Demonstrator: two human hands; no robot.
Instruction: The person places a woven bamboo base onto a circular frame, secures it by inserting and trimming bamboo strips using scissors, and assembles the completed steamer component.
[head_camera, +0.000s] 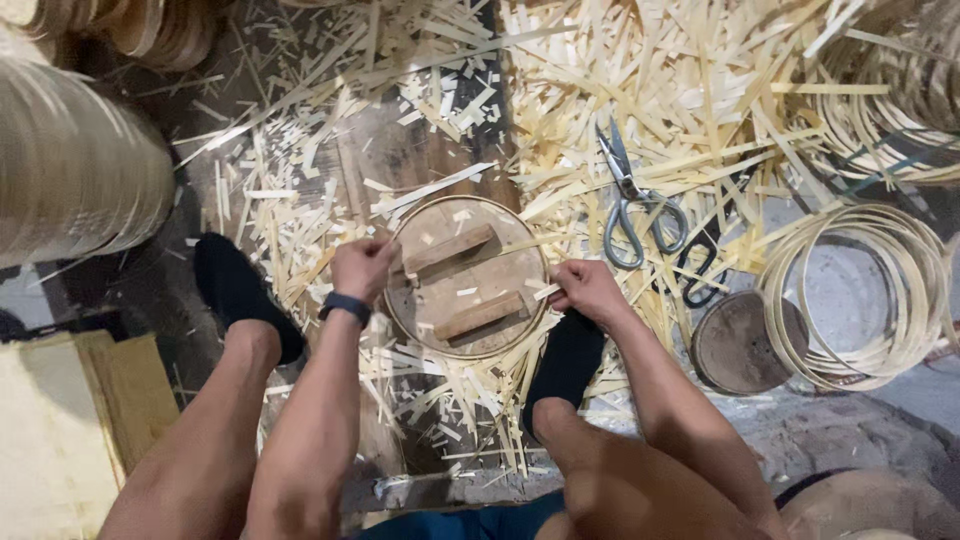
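Both hands, left and right, pinched shut on flat round wooden form, its two battens slanting up-right.

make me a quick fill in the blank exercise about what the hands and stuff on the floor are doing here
1. Both hands grip opposite edges of a round wooden ____.
2. The left hand has a dark ____ on its wrist.
3. Metal scissors lie to the ____ of the right hand, on the bamboo strips.
4. On the round form are ____ wooden blocks.

Missing words: form (disc); band; upper right; two

Floor, bamboo strips, scissors, hoops
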